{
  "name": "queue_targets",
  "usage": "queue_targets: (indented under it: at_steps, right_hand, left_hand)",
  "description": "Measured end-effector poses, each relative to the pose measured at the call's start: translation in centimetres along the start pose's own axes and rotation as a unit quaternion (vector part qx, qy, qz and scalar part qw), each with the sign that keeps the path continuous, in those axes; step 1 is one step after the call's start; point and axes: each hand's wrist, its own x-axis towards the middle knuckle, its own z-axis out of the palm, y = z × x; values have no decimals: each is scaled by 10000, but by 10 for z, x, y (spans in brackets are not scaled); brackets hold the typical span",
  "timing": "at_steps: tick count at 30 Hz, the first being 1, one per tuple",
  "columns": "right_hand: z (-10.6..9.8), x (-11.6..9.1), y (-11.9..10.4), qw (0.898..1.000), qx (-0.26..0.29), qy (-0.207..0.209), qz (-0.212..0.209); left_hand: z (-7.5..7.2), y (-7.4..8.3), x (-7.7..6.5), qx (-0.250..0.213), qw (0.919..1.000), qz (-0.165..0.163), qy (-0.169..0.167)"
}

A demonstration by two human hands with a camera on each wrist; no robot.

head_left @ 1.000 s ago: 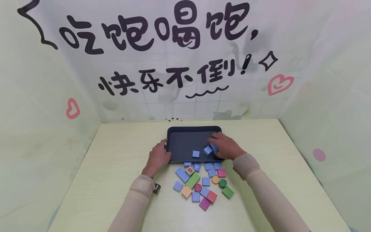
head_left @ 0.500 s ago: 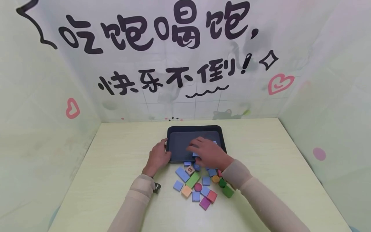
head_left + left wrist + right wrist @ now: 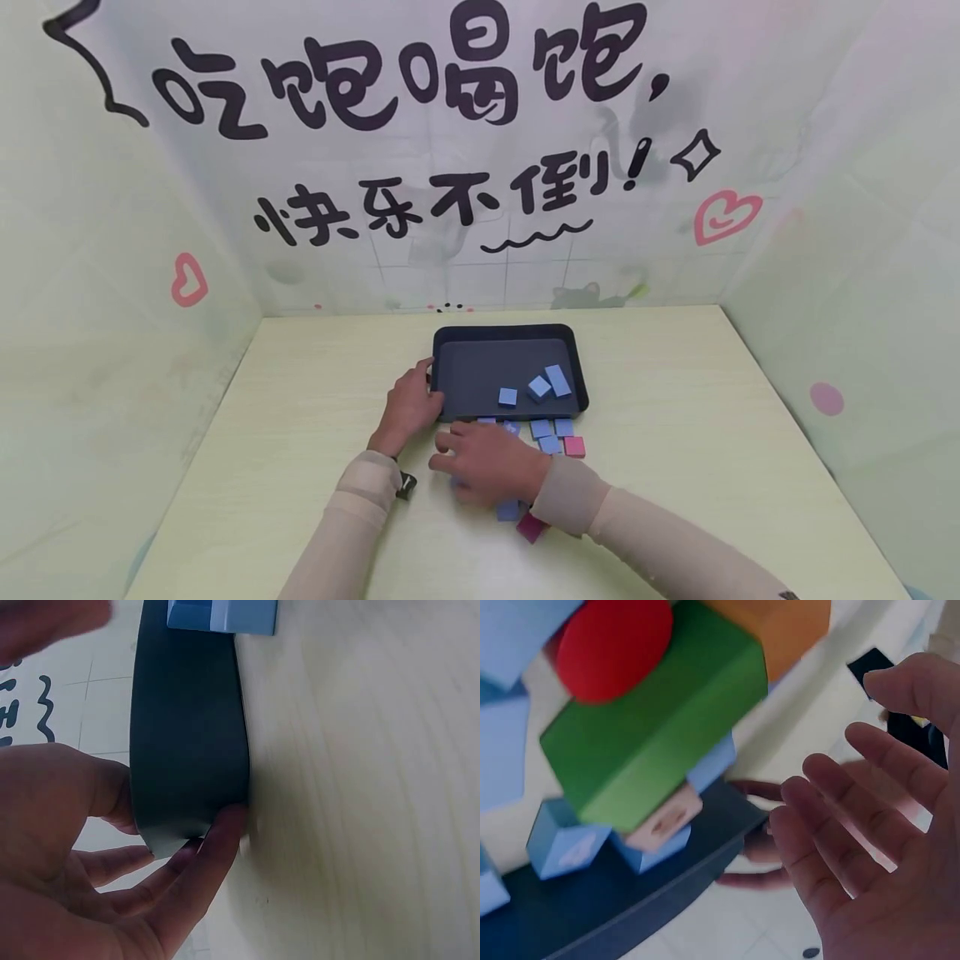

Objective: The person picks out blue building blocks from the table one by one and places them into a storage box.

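A dark tray lies on the table with two blue cubes and a blue oblong block inside, toward its right. My left hand grips the tray's front left corner, thumb and fingers about its wall. Over the loose blocks in front of the tray is my right hand, fingers spread and holding nothing. Close by it in the right wrist view are a green oblong block, a red round block, an orange block and a letter block. The right hand hides many blocks from the head view.
Several blue blocks and a pink block lie along the tray's front edge. A purple block sits nearest me. Behind the table stands a printed backdrop, with side panels left and right.
My right hand has left the blue oblong block in the tray, passed left over the blue cubes, and come forward over the loose blocks. The left hand stays at the tray.
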Motion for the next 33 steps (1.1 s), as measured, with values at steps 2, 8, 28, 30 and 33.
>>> queue_targets:
  at_steps: [2,8,28,30,33]
  right_hand:
    - [3,3,-6,9999,6,-142,41]
    - [13,8,-18,9993,-94,-333,166]
    - [21,9,-26,9966,-612,-447,323]
    - [22,9,-26,9965,-604,-477,331]
    - [22,10,-26,9965,-548,-542,334]
  left_hand:
    - [0,0,0,7,10000,-14,-9]
    - [-1,2,-1,5,10000,10,34]
    - [1,1,0,75,10000,-36,-14]
    - [1,1,-1,73,10000,-60,-18]
    - [1,1,0,62,9999,-81,-41]
